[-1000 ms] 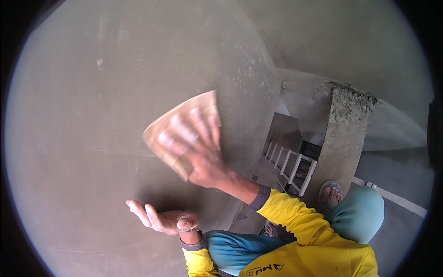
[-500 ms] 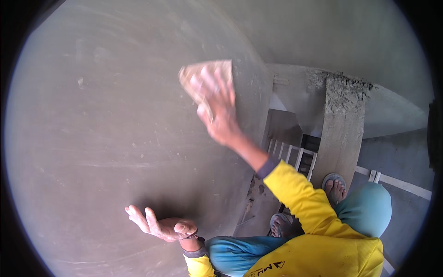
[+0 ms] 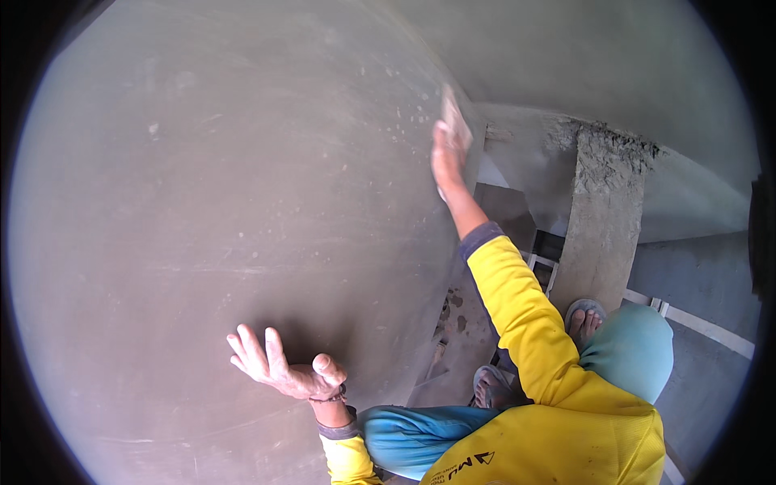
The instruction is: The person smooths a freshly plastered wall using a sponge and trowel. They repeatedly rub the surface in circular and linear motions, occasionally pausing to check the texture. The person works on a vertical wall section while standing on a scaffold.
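Observation:
A broad grey plastered surface (image 3: 202, 202) with pale specks fills the left and middle of the view. At its right edge my right hand (image 3: 447, 162) holds a tan sheet of sandpaper (image 3: 457, 125), seen nearly edge-on and slightly blurred. Some fingers of that hand are hidden behind it. Lower down, my left hand (image 3: 283, 368) is held with fingers spread and nothing in it, a bracelet at its wrist. It is close to the plaster and casts a shadow there; whether it touches cannot be told.
My sandalled feet (image 3: 584, 322) are at a long plank (image 3: 602, 234), whose far end carries rough, crumbly mortar. White bars (image 3: 711, 330) and dark gaps lie below it. Another grey wall (image 3: 566, 48) rises at the upper right.
My right hand has swept right with the sandpaper, from the plaster's middle to its right edge, and turned edge-on. My left hand has shifted slightly up, fingers spread wider.

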`<action>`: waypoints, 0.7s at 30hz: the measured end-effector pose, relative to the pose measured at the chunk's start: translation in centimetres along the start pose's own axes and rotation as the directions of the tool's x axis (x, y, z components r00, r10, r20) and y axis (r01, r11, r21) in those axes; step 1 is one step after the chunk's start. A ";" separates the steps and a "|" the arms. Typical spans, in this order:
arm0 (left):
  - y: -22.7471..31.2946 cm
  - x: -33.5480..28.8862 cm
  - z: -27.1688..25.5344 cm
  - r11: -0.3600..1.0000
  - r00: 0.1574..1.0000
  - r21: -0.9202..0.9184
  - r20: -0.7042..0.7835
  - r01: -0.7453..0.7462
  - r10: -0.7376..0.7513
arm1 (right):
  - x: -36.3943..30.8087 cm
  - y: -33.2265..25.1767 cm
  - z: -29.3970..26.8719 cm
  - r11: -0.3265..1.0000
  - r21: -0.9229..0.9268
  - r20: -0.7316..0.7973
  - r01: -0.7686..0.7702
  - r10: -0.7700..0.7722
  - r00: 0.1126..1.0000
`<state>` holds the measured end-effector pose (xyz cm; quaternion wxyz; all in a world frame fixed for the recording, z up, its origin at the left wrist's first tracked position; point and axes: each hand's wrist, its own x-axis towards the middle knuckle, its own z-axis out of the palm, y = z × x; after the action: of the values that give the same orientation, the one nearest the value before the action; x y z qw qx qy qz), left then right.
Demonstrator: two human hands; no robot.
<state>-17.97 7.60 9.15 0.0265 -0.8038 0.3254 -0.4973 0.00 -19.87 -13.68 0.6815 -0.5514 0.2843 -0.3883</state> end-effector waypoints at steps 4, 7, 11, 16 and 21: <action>-0.6 -0.1 -0.1 1.000 1.000 -0.007 0.006 0.023 -0.023 | -10.2 4.9 -0.7 0.967 0.093 -0.082 -0.238 0.246 0.966; -1.2 0.0 -0.9 0.998 1.000 0.064 0.023 0.017 -0.019 | -12.9 -4.4 1.8 0.984 0.038 0.101 0.174 -0.177 0.979; -1.3 -1.0 -1.0 0.999 0.998 0.051 0.067 -0.012 0.008 | -1.1 -9.3 3.0 0.859 -0.153 0.097 0.489 -0.479 0.872; -0.7 -1.2 -0.6 0.999 0.998 0.033 0.062 0.010 -0.012 | 0.4 3.1 -0.7 0.987 0.089 0.020 -0.133 0.132 0.991; -1.1 -1.1 -1.8 0.994 0.997 0.105 0.071 0.005 -0.013 | -4.9 -5.6 0.4 0.964 -0.009 0.250 0.265 -0.255 0.934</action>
<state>-19.18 9.61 9.60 0.0782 -0.8202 0.2939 -0.4846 -3.53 -16.03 -8.37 0.6422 -0.6425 0.1302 -0.3972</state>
